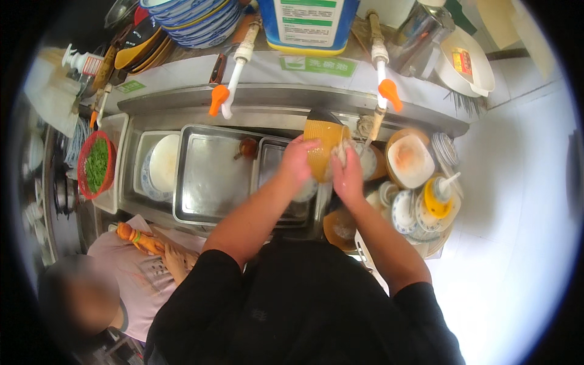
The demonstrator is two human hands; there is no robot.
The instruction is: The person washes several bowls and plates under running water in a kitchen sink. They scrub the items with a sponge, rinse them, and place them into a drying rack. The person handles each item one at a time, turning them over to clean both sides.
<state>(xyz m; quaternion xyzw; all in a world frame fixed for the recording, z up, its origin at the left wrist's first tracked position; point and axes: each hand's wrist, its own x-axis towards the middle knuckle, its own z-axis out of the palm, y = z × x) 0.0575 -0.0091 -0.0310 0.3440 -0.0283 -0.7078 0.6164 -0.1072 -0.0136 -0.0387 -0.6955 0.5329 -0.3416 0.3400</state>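
Observation:
My left hand (299,159) grips the near-left side of a yellow ribbed bowl (323,143), which is tilted on its side above the sink. My right hand (347,175) holds a pale crumpled cloth or scrubber (342,153) against the bowl's right edge. Behind the bowl a black dish (325,116) shows in part. Below my left forearm lie a large metal tray (219,178) and a smaller metal tray (272,155), with a small brown object (247,148) on the large one. A white squarish bowl (411,160) rests on a yellow one to the right.
Orange-handled taps (220,98) (389,93) reach over the sink. Stacked dishes and a yellow pump bottle (438,196) crowd the right. At left are a red basket of chopped greens (111,166) and stacked plates (165,162). Another person (137,273) stands close by at lower left.

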